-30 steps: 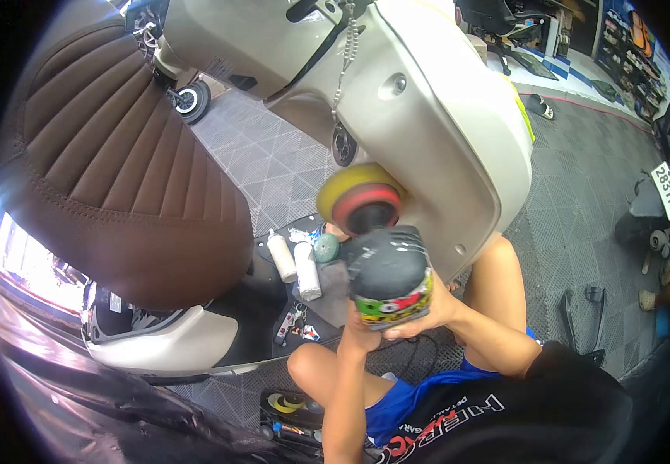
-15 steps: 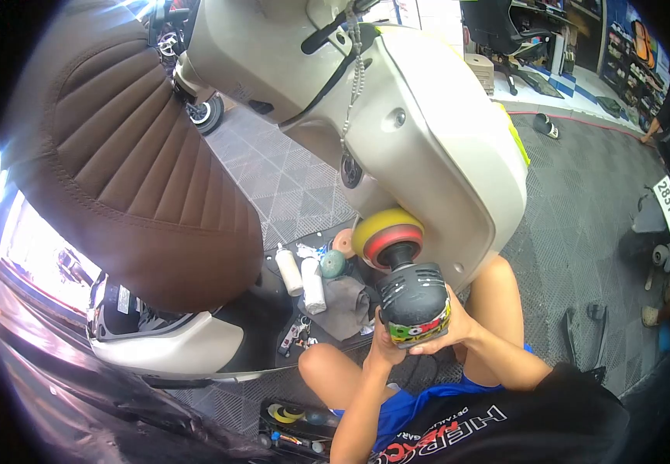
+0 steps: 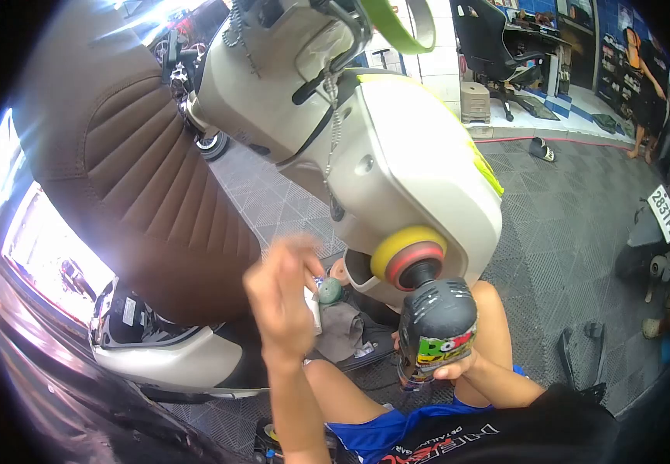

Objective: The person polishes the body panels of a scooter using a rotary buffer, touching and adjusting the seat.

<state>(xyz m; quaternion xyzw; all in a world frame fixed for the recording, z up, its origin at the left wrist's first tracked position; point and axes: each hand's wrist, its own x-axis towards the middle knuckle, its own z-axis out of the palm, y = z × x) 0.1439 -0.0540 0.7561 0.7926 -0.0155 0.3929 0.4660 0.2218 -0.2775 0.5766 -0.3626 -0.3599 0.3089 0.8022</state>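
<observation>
Left hand [image 3: 282, 298]: raised left of polisher [image 3: 437, 313], blurred, can't tell grip
Right hand [image 3: 459, 366]: grasping polisher
Yellow pad [image 3: 395, 243]: just beside scooter [image 3: 435, 151]
Cloth [image 3: 340, 332]: left of polisher

"Is your left hand [image 3: 282, 292] clear?"
"No, it's blurred, and it hides most of a white cylindrical bottle [image 3: 315, 313]."
"And your right hand [image 3: 460, 366]?"
"I have it partly out of sight behind the black rounded polisher [image 3: 438, 309] with multicoloured lettering."
"The small white label [image 3: 128, 312] below the brown ribbed seat [image 3: 161, 201]?"
"Too tiny for me to read. My black printed shirt [image 3: 528, 429] runs off the bottom edge."
</observation>
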